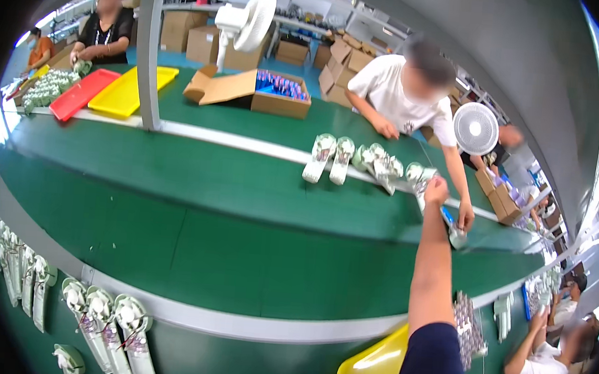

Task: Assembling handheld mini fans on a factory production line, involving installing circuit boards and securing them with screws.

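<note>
My right arm, in a dark sleeve, stretches far across the green table. My right hand [436, 191] is closed at the far rail, on the edge of a pale green handheld fan housing [418, 177]; its fingertips are partly hidden. Just right of my wrist lies another pale piece [456, 237] with a blue part, under the hand of a person in a white shirt. To the left along the rail lie several fan housings [341, 161] with long handles and white round centres. My left hand is out of view.
On the near ledge lie several fan housings with wires [131, 318], a yellow tray [373, 365] and a pile of small parts [469, 330]. Across the table stand an open carton [281, 105] of blue pieces, red [84, 94] and yellow trays, and a grey post [151, 49].
</note>
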Tool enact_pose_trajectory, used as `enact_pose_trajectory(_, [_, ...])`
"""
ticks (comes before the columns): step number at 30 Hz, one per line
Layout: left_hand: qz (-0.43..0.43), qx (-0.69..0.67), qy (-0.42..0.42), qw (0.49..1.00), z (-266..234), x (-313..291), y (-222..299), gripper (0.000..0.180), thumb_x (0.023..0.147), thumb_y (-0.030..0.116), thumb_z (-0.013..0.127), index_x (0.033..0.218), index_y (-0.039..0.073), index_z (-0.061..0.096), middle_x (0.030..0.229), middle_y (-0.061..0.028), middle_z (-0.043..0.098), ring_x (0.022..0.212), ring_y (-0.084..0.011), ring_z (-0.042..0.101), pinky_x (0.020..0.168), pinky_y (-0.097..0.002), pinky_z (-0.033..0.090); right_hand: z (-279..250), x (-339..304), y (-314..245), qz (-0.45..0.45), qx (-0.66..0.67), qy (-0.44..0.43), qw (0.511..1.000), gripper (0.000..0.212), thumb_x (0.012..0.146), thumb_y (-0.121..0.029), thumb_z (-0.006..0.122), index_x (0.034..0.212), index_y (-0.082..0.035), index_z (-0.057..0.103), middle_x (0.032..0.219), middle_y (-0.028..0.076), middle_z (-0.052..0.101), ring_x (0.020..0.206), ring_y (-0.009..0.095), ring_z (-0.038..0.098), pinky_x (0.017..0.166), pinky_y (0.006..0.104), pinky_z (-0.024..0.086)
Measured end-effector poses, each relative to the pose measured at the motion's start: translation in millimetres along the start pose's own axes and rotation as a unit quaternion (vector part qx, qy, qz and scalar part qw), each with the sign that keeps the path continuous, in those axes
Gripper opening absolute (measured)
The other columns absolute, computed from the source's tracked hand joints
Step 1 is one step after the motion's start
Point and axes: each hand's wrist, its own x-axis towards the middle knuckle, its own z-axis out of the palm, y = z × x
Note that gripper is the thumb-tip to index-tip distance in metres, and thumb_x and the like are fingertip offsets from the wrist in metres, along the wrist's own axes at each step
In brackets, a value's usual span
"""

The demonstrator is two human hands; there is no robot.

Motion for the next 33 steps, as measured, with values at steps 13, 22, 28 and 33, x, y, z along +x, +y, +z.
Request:
enact_pose_trajectory(13, [0.004, 0.043, 0.054, 0.998, 12.0, -4.6, -0.7, 0.015, 0.098, 0.005, 0.057, 0.108, 0.001, 0.067, 0.083, -0.0075, 0.068, 0.066, -0.0142, 0.062, 0.062, -0.0279, 0.05, -25.4, -100.1, -94.4, 0.018, -0.038, -0.098, 0.994, 0.041, 0.095, -0.028, 0.056, 0.131, -0.007, 0.059, 0.11, 0.024, 0.069, 0.101, 0.043, 0.066, 0.089, 0.0512, 0.051])
enact_pose_trajectory(22, [0.068, -0.042, -0.036, 0.996, 4.8, 21.8, -24.5, 0.019, 0.097, 0.005, 0.057, 0.114, 0.0, 0.062, 0.089, -0.0068, 0.068, 0.073, -0.0089, 0.062, 0.067, -0.0264, 0.052, -121.0, -189.7, -356.0, -0.187, 0.281, -0.287, 0.896, 0.028, 0.103, -0.025, 0.05, 0.109, -0.004, 0.068, 0.089, 0.007, 0.07, 0.076, 0.013, 0.065, 0.068, 0.0285, 0.052])
enact_pose_trajectory(28, [0.119, -0.041, -0.016, 0.992, 8.3, 16.6, -40.4, 0.019, 0.091, 0.0, 0.056, 0.109, -0.002, 0.061, 0.082, -0.0067, 0.067, 0.067, -0.0107, 0.061, 0.063, -0.0276, 0.051, -287.1, -417.6, -491.7, -0.591, 0.245, -0.594, 0.488, 0.084, 0.073, -0.055, 0.081, 0.139, -0.014, 0.051, 0.07, 0.002, 0.062, 0.057, 0.023, 0.063, 0.052, 0.0351, 0.048])
enact_pose_trajectory(33, [0.132, -0.041, -0.012, 0.99, 15.6, 20.8, -38.9, 0.018, 0.087, 0.002, 0.058, 0.103, -0.003, 0.063, 0.078, -0.0096, 0.067, 0.066, -0.0143, 0.063, 0.063, -0.0303, 0.052, -311.7, -476.4, -500.1, -0.539, 0.196, -0.578, 0.581, 0.067, 0.08, -0.041, 0.079, 0.135, -0.012, 0.056, 0.069, 0.004, 0.063, 0.059, 0.024, 0.064, 0.054, 0.036, 0.05])
